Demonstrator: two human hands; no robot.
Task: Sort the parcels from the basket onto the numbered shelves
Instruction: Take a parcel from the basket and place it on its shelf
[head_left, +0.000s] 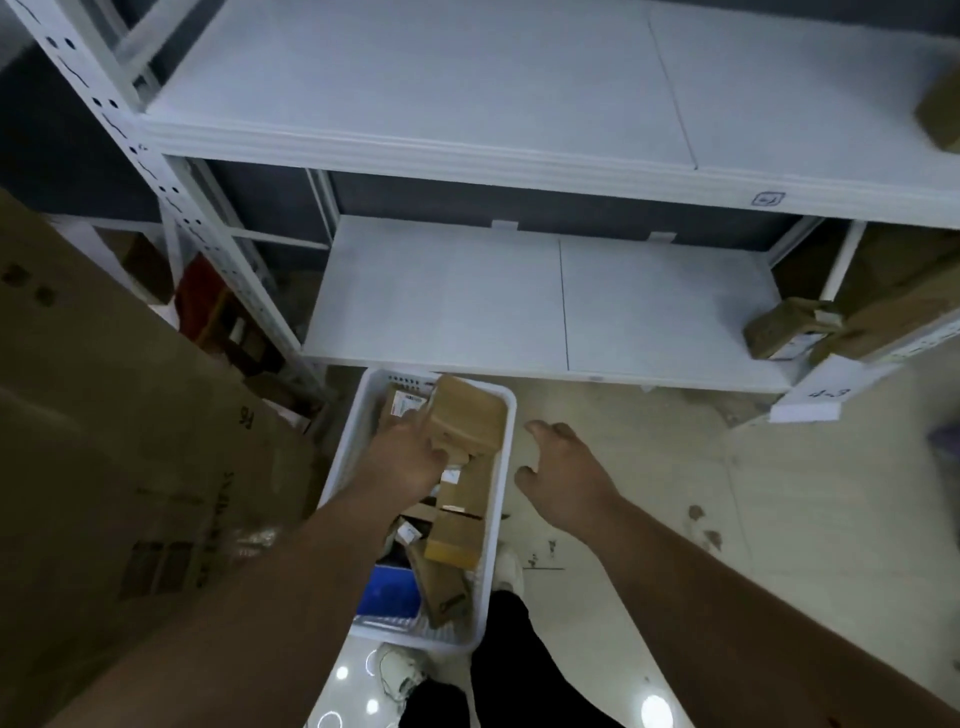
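Nearest, at 6 o'clock, the person's dark trouser leg (501, 670) and a white shoe (400, 670) stand on the glossy pale floor (649, 467). Both bare forearms reach forward from there. The left hand (410, 457) is down in the white basket (343, 457) at the centre, fingers curled round the near end of a brown cardboard parcel (467, 415), which is tilted above the other parcels in the basket. The right hand (563, 478), at about 3 o'clock of the basket, hangs over the floor with fingers spread and loosely bent, holding nothing. A large cardboard box (130, 467) fills the 9 o'clock side. Beyond, at 12 o'clock, the white lower shelf (441, 301) carries a small carton (784, 327) at its 3 o'clock end; above it the upper shelf (415, 83) bears a small blurred label (768, 198)
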